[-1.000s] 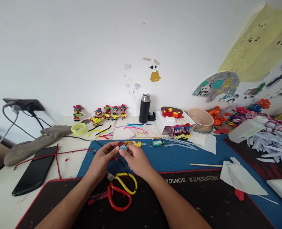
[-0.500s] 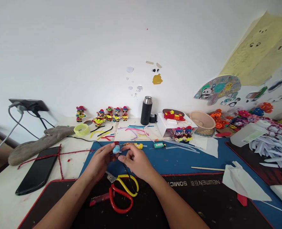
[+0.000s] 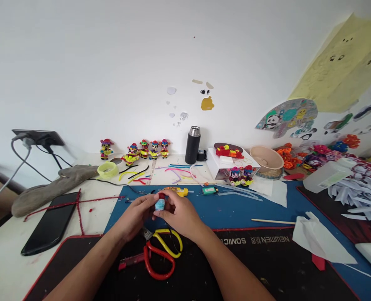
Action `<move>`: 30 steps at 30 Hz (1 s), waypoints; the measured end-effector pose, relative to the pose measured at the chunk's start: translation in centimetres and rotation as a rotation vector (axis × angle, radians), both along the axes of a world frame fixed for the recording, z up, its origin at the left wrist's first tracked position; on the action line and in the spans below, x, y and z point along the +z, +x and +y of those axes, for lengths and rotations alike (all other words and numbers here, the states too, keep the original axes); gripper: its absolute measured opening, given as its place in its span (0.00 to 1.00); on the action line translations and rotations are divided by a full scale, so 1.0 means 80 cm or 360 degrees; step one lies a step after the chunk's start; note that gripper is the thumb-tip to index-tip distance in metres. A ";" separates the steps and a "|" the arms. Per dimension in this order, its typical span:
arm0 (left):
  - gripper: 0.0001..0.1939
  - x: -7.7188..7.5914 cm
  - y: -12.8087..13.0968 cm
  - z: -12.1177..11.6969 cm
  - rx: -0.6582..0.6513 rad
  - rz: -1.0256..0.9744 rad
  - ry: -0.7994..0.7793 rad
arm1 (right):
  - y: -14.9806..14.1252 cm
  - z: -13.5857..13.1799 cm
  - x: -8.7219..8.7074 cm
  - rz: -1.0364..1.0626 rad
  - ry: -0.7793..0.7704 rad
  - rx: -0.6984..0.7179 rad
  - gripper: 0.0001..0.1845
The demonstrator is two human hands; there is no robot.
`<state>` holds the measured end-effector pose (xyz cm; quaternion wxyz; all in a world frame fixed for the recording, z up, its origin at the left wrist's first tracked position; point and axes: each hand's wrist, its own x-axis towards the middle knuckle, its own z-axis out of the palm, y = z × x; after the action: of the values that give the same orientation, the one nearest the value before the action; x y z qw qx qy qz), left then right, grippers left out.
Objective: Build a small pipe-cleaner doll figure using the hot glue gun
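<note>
My left hand (image 3: 135, 216) and my right hand (image 3: 180, 214) meet over the blue mat (image 3: 235, 209), fingertips pinched together on a small light-blue wound piece with a red top (image 3: 160, 203). Both hands are closed on it. Just below them lie scissors with one yellow and one red handle (image 3: 162, 251) on the black mat (image 3: 235, 267). A yellow glue gun (image 3: 178, 191) lies right behind the hands.
Pipe-cleaner figures (image 3: 141, 150) line the wall, with loose pipe cleaners (image 3: 172, 170), a black flask (image 3: 193, 145), a white box (image 3: 226, 164), a beige bowl (image 3: 264, 158). A phone (image 3: 49, 228) and red cord (image 3: 78, 205) lie left; paper scraps (image 3: 320, 238) and a stick (image 3: 271, 221) lie right.
The blue piece has been turned upright between the fingers, and the right hand has closed back onto it after parting slightly. The camera has shifted a little.
</note>
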<state>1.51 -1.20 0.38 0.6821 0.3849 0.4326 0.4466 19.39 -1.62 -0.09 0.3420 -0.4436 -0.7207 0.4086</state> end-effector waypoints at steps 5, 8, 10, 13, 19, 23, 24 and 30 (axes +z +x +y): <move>0.22 0.000 -0.001 0.001 -0.0081 0.0083 0.0062 | 0.000 -0.001 0.001 -0.0063 0.0010 -0.0008 0.28; 0.22 -0.001 -0.003 0.002 -0.0036 0.0122 0.0092 | 0.000 -0.001 -0.001 -0.0068 0.0005 0.0024 0.32; 0.22 -0.002 -0.003 0.003 -0.0028 0.0135 0.0087 | 0.000 -0.001 -0.002 -0.0074 0.0003 0.0043 0.33; 0.22 -0.002 -0.003 0.004 -0.0022 0.0158 0.0073 | 0.000 0.000 -0.002 -0.0105 0.0024 0.0047 0.30; 0.23 -0.001 -0.005 0.002 -0.0176 0.0133 0.0126 | 0.001 0.001 -0.001 -0.0123 0.0061 0.0058 0.29; 0.22 -0.001 -0.011 0.002 -0.0303 0.0213 0.0191 | 0.002 0.000 -0.002 -0.0119 0.0041 0.0074 0.29; 0.22 -0.001 -0.012 0.002 -0.0326 0.0228 0.0202 | 0.002 0.000 -0.002 -0.0124 0.0041 0.0075 0.29; 0.19 -0.004 -0.016 0.003 -0.0383 0.0249 0.0216 | 0.003 0.000 0.001 -0.0148 0.0037 0.0074 0.27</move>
<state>0.22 -0.95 0.08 0.6673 0.5128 0.4041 0.3583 19.61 -1.63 -0.04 0.3038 -0.4412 -0.7506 0.3869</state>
